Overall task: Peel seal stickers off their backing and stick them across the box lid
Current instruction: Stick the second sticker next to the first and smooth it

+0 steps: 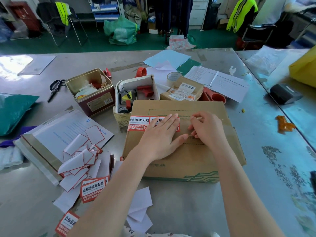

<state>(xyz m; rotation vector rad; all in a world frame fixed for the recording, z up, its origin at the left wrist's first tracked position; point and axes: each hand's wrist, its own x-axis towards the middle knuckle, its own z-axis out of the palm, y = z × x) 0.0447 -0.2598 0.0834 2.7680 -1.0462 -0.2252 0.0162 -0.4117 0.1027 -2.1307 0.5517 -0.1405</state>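
We press seal stickers onto a box lid (184, 151) on the counter (213, 211).

Our left hand (160, 139) lies flat, fingers straight, smoothing the second sticker (177, 124) beside the first (138, 123). Our right hand (205, 129), fingers curled, seems to pinch something small. We could crease or skew the sticker if we rub unevenly.

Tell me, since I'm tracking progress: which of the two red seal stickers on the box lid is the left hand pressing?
The right-hand sticker, mostly hidden under the flat left hand. The other sticker, at the lid's left edge, lies untouched and fully readable.
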